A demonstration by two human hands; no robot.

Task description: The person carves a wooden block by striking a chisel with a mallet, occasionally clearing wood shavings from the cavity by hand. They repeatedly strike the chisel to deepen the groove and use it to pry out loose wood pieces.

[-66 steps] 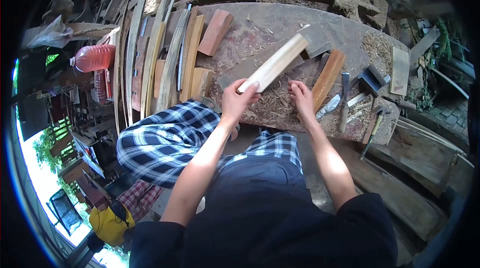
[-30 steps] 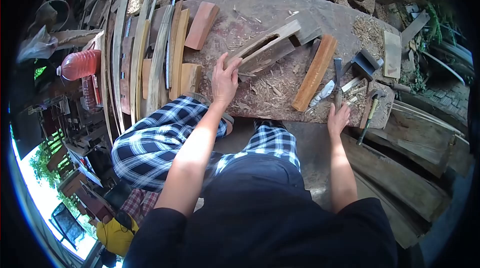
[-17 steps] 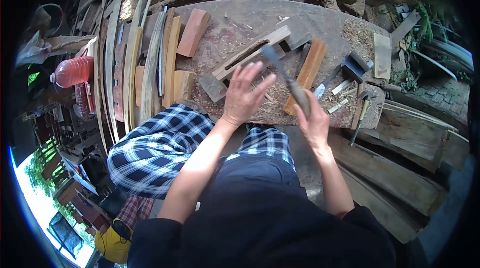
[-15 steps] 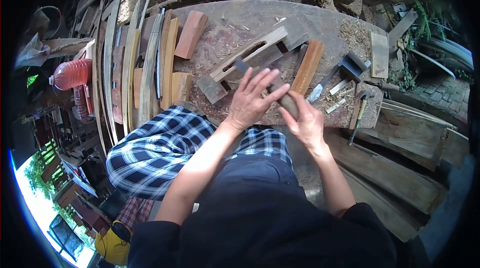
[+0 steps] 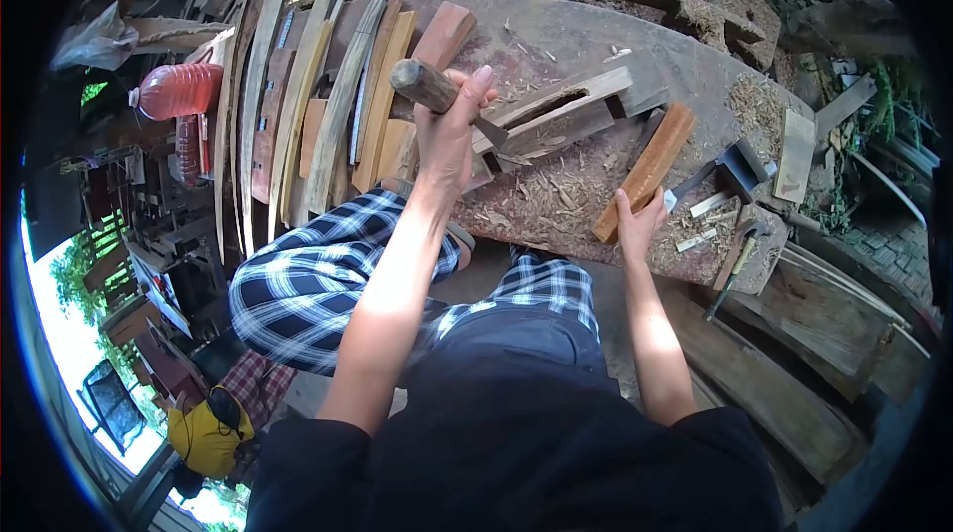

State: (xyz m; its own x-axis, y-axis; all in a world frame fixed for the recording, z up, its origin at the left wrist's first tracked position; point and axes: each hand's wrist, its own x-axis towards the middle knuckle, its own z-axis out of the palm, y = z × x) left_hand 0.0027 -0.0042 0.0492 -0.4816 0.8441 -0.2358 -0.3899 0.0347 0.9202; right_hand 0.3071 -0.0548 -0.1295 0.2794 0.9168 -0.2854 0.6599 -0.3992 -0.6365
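My left hand (image 5: 447, 135) is closed around a chisel (image 5: 425, 85), its thick wooden handle sticking up out of the fist. The chisel's blade points right, over the near end of a pale wooden workpiece (image 5: 556, 107) that has a long slot cut in it. To the right, my right hand (image 5: 643, 222) grips the lower end of an orange-brown wooden bar (image 5: 650, 173), thumb on one side and fingers on the other. The bar lies slantwise over the bench beside the workpiece.
Shavings litter the worn bench (image 5: 536, 26). At its right are a dark metal-headed tool (image 5: 743, 170), a hammer (image 5: 735, 269) and a flat board (image 5: 794, 155). Long strips (image 5: 342, 115) and a reddish block (image 5: 444, 36) lie left, near a bottle of pink liquid (image 5: 179, 92).
The chisel has passed from my right hand to my left, which was open and now holds it farther left. My right hand has moved right and taken hold of the wooden bar.
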